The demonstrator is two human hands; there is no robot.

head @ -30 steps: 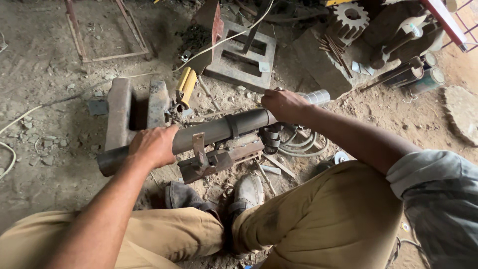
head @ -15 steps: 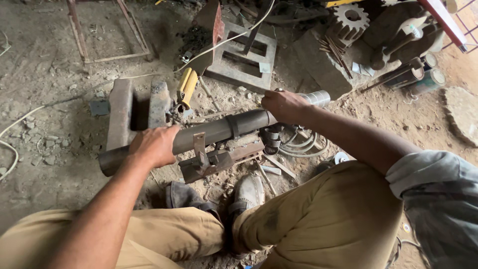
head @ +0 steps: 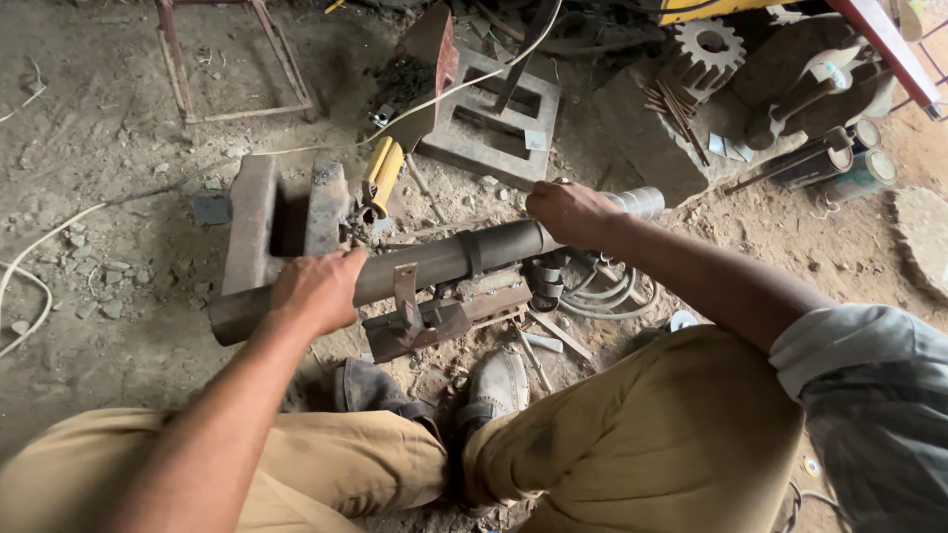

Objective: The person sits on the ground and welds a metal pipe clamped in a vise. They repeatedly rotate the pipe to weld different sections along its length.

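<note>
Pipe (head: 434,265) gripped by 2 hands: left hand (head: 316,291) wrapped around it, right hand (head: 571,213) seemingly clenched too.

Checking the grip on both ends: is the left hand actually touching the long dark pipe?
Touching. The head view shows the left hand lying over the long dark pipe, fingers curled across its top near the lower end, no gap visible.

Both hands down and closed, arms reaching forward from a squat.
Left hand (head: 318,289) palm-down, fingers curled under, forearm bare and nearly straight. Right hand (head: 570,212) further out, knuckles up, grey sleeve pushed past elbow.
</note>
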